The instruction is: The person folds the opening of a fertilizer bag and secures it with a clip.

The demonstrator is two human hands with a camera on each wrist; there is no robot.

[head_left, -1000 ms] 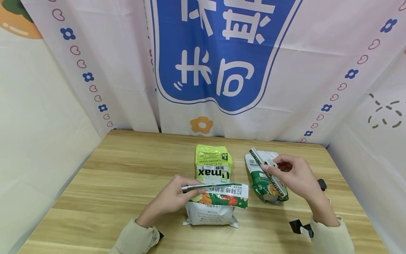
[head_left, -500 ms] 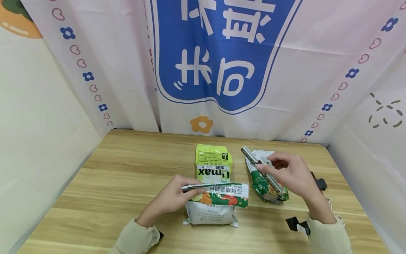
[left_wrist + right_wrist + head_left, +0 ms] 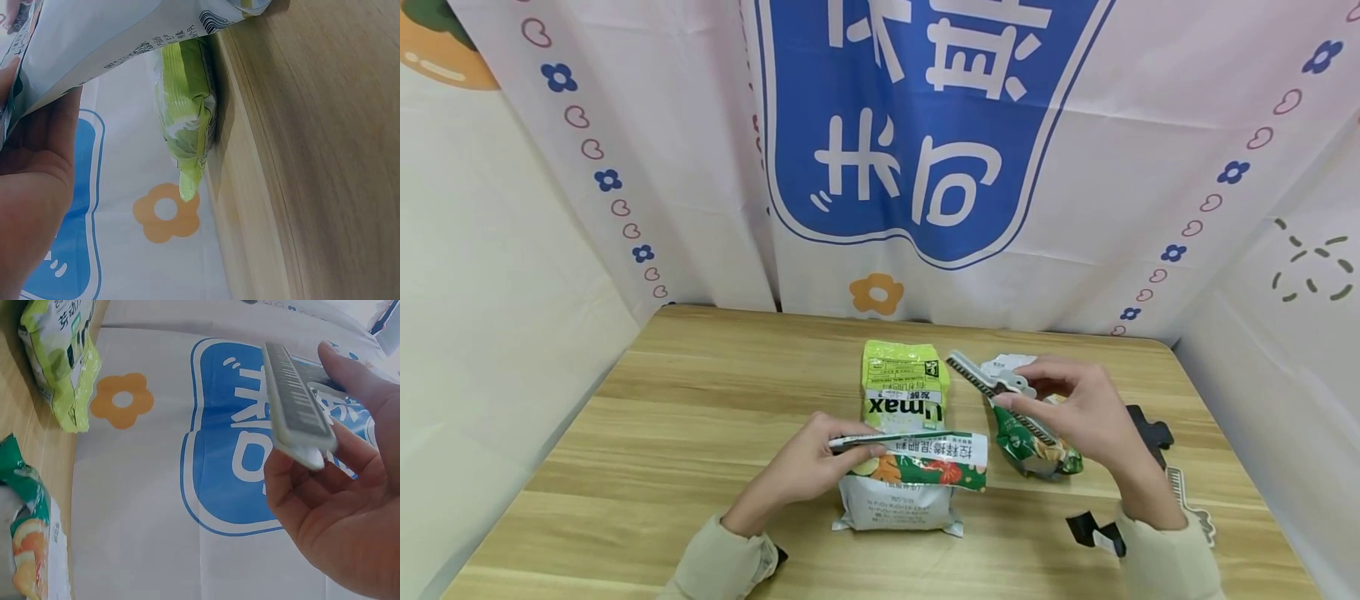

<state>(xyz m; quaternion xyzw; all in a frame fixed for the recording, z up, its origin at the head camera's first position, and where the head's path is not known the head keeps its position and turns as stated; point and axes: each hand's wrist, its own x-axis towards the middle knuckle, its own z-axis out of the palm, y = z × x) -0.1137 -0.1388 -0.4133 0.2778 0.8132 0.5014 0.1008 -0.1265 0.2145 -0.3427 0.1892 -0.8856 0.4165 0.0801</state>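
Observation:
In the head view my left hand (image 3: 808, 458) pinches the folded-over top of a white and green fertilizer bag (image 3: 898, 508), thumb in front and fingers behind. The left wrist view has the bag's white side (image 3: 119, 44) above the palm. My right hand (image 3: 1086, 408) holds a long grey-white bag clip (image 3: 970, 371) between thumb and fingers, by its cloud-shaped handle. The clip's toothed bar slants in the air, in front of another green and white bag (image 3: 1022, 446). In the right wrist view the clip (image 3: 300, 406) shows its ridged side.
A lime-green bag (image 3: 904, 379) lies behind the held bag. A second toothed clip (image 3: 1176, 483) rests on the wooden table (image 3: 700, 400) by the right forearm. Black pieces (image 3: 1150, 433) lie nearby, with another black piece (image 3: 1082, 529) nearer the front. A printed curtain (image 3: 700, 208) hangs behind.
My right hand has moved left with the bag clip, bringing its far end closer to the lime-green bag and uncovering the second clip. The left hand keeps its pinch in place.

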